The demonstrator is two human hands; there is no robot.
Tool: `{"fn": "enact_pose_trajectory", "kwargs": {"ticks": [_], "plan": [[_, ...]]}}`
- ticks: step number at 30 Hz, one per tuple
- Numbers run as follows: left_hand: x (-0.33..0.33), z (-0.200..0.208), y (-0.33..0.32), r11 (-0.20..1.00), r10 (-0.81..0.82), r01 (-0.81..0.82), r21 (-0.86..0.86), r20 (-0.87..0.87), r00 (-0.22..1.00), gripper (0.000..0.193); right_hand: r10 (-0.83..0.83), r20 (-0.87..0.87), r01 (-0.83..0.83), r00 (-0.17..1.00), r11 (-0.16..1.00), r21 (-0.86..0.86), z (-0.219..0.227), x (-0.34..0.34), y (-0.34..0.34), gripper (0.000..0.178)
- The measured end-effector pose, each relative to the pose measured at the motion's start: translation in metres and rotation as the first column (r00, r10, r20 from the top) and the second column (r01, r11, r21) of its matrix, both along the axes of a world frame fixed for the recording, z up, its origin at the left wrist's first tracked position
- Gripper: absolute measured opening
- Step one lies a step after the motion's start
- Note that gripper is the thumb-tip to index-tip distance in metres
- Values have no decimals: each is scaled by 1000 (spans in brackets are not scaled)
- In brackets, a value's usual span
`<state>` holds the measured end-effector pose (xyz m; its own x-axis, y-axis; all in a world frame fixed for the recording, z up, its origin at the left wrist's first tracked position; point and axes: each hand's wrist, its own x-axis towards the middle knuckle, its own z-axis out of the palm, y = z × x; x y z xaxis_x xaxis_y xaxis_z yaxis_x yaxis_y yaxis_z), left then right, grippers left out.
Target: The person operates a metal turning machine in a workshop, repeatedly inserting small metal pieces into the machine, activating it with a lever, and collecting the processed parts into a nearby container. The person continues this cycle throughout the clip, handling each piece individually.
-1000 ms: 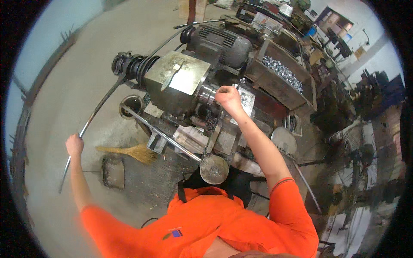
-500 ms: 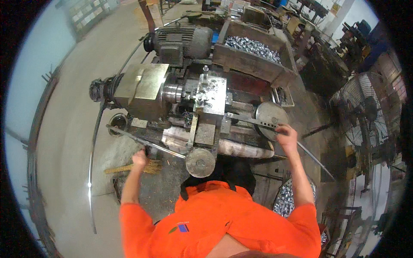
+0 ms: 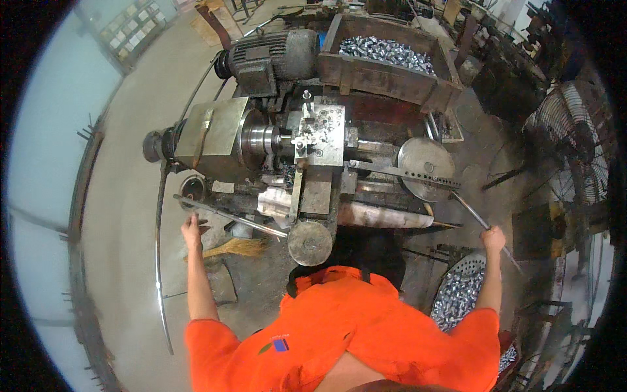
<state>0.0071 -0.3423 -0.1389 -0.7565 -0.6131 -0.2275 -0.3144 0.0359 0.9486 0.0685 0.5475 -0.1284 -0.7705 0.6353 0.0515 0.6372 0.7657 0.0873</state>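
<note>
My right hand (image 3: 493, 238) is closed round the metal lever rod (image 3: 471, 210), which slants down to the right from a round disc (image 3: 426, 163) and a perforated flat bar (image 3: 418, 174). On the other side, my left hand (image 3: 192, 230) hangs with its fingers partly out and nothing seen in them. It is just below the free end of a long lever (image 3: 232, 217) that runs to a smaller round disc (image 3: 309, 243). Between the hands stands a lathe-like machine with a round chuck (image 3: 256, 138) facing a square tool block (image 3: 324, 135).
An electric motor (image 3: 277, 55) sits behind the machine, beside a wooden box (image 3: 385, 78) of small shiny metal parts. A perforated basin (image 3: 471, 264) of similar parts is by my right arm. A broom (image 3: 238, 247) lies at left; a large fan (image 3: 568, 144) stands at right.
My right hand has moved from the end of the perforated bar down and outward onto the lever rod. My left hand has shifted left, nearer the long lever's free end. The view has shifted slightly.
</note>
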Motion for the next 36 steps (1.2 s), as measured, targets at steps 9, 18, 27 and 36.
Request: {"fn": "enact_pose_trajectory", "kwargs": {"ticks": [9,18,27,36], "plan": [[-48,-24,58,922,303,-355,-155,-281,911,24,102,-208,-174,973,916,-363,2,98,-142,29],[-45,-9,62,964,215,-234,-128,-146,966,19,-3,-270,-153,963,816,-557,6,108,-186,35],[-38,11,68,977,185,-192,-94,-79,980,23,97,-363,-251,927,880,-404,0,104,-174,61],[-44,-13,53,974,221,-220,-50,32,975,28,142,-62,-132,988,981,145,-8,8,3,67]]}}
